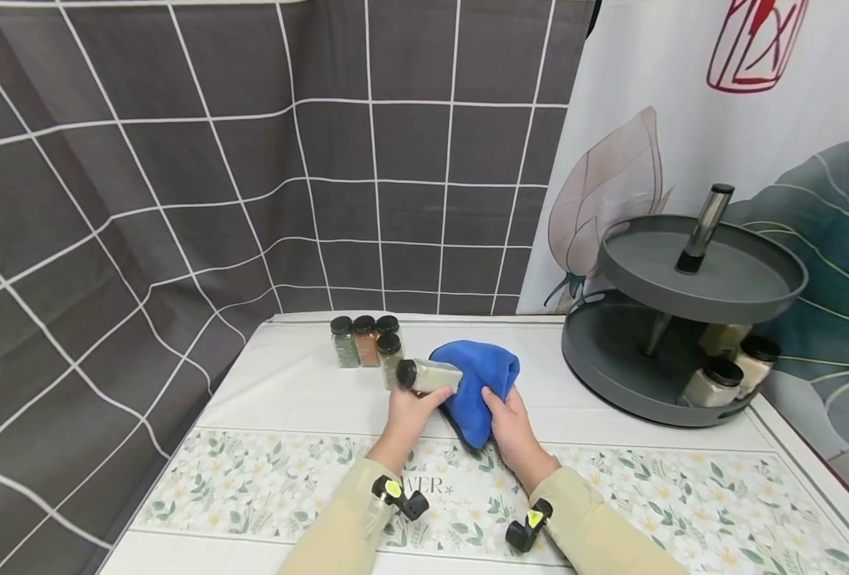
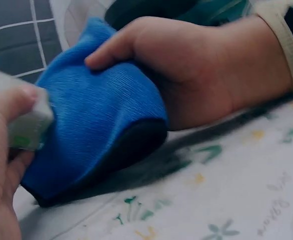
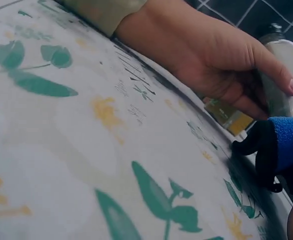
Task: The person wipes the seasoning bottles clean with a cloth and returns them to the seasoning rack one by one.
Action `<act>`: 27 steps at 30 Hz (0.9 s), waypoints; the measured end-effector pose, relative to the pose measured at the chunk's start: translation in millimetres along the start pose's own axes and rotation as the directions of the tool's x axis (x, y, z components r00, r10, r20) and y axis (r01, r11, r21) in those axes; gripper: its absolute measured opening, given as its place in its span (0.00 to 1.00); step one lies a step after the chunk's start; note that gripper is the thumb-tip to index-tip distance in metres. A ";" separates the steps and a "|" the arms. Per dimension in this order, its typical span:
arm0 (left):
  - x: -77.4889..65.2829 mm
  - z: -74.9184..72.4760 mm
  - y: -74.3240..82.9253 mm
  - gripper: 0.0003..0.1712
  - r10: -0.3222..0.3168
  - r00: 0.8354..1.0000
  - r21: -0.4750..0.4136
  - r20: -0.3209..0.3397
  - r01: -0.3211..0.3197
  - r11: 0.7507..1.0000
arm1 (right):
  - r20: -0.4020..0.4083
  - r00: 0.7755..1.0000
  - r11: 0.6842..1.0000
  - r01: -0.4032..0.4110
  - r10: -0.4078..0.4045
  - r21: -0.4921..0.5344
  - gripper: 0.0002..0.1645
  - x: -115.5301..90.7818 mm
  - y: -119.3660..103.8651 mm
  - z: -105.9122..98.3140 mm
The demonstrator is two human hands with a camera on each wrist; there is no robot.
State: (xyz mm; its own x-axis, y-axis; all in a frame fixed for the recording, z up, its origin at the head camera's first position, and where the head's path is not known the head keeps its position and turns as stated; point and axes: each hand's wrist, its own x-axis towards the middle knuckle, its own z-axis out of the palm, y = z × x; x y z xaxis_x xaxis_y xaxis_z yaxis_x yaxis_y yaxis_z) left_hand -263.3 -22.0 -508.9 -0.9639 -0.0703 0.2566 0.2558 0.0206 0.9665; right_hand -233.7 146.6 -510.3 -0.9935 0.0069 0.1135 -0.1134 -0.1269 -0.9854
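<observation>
In the head view my left hand (image 1: pixel 406 419) grips a spice jar (image 1: pixel 434 375) with a black lid and pale contents, tilted onto its side, lid to the left. My right hand (image 1: pixel 516 427) holds a blue cloth (image 1: pixel 478 379), thumb on top and the other fingers hidden behind it. The jar's base end meets the cloth's left side. In the left wrist view the thumb of my right hand (image 2: pixel 181 65) presses on the cloth (image 2: pixel 96 110), which has a dark edge. The right wrist view shows the jar (image 3: pixel 284 70) between my left thumb and fingers.
Several black-lidded spice jars (image 1: pixel 365 339) stand together behind my left hand. At the right is a grey two-tier turntable (image 1: pixel 604 359), with several jars (image 1: pixel 714 383) on its lower tier. A floral-patterned cover (image 1: pixel 266 479) lies over the table. A gridded dark curtain (image 1: pixel 410 144) hangs behind.
</observation>
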 end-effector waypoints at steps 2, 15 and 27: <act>-0.9 -0.6 1.1 0.37 0.016 0.999 0.015 0.037 -0.016 1.000 | 0.002 1.000 1.000 -0.005 0.005 0.003 0.29 0.1 -0.3 0.1; 0.7 -3.2 -0.5 0.37 0.086 0.993 0.004 0.086 -0.087 0.996 | -0.002 0.999 0.999 -0.050 0.050 -0.014 0.30 -1.2 -3.4 0.6; -0.3 -10.9 0.3 0.21 0.069 0.976 -0.001 0.206 -0.070 0.998 | -0.169 0.986 0.997 0.022 -0.008 0.079 0.34 4.9 -6.0 -5.1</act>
State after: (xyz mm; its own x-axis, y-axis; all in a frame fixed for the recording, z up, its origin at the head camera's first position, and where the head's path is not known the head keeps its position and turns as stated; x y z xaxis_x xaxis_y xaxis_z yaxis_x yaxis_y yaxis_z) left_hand -262.1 -32.9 -508.7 -0.9383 0.1387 0.3169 0.3231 0.0241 0.9461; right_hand -237.9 152.4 -504.5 -0.9796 0.1752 0.0987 -0.1343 -0.2049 -0.9695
